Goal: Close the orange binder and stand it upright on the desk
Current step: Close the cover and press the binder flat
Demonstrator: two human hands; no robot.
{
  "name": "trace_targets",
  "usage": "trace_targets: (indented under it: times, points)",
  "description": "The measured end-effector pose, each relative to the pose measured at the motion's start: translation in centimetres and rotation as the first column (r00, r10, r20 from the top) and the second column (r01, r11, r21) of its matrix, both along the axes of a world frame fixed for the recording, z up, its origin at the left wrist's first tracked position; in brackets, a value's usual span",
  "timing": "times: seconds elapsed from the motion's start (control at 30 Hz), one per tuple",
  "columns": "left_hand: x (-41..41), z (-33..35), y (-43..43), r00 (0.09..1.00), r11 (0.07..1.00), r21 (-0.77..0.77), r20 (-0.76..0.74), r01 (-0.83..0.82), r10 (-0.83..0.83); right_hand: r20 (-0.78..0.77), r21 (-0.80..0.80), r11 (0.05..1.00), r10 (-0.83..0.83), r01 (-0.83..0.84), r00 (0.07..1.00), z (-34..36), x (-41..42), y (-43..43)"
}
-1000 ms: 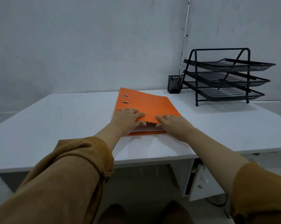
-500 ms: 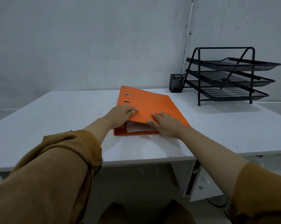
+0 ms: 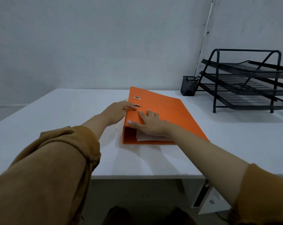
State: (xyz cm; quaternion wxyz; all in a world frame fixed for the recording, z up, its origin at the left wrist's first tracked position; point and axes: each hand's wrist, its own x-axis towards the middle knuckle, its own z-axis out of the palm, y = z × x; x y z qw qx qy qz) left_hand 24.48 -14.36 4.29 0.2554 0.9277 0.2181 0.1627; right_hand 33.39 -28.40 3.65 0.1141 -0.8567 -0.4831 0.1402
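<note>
The orange binder [image 3: 166, 114] lies flat on the white desk [image 3: 72, 127] with its cover down and its spine to the left; white paper shows at its near open end. My left hand [image 3: 118, 111] rests against the spine edge, fingers curled over the top by the two metal slots. Flat on the cover near the front left corner lies my right hand [image 3: 149, 123], fingers spread.
A black three-tier wire tray rack [image 3: 246, 82] stands at the back right of the desk, with a black mesh pen cup [image 3: 188, 86] beside it. A white drawer unit [image 3: 209, 198] sits under the desk on the right.
Both hands have moved from the binder's near end: the left to the spine side, the right onto the cover. The binder sits farther right on the desk.
</note>
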Motion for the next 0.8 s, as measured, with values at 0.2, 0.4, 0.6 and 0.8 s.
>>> trace_targets:
  times: [0.2, 0.4, 0.6, 0.8]
  points:
    - [1.6, 0.8, 2.1, 0.977, 0.958, 0.282, -0.213, 0.053, 0.009, -0.116, -0.025, 0.996, -0.093, 0.091, 0.989, 0.6, -0.3, 3.2]
    - [3.2, 1.3, 3.0, 0.918, 0.871, 0.458, -0.397, 0.179, 0.020, -0.124, 0.029, 0.970, -0.235, 0.240, 0.964, 0.5, -1.4, 5.4]
    - [3.7, 0.8, 3.8, 0.933, 0.867, 0.473, -0.358, 0.157, 0.026, -0.082, -0.024, 0.994, -0.108, 0.107, 0.991, 1.3, 0.5, 5.4]
    - [4.0, 0.6, 3.1, 0.987, 0.924, 0.374, -0.159, 0.078, -0.020, -0.375, -0.057, 0.997, 0.025, -0.050, 0.927, 3.0, 5.0, 0.3]
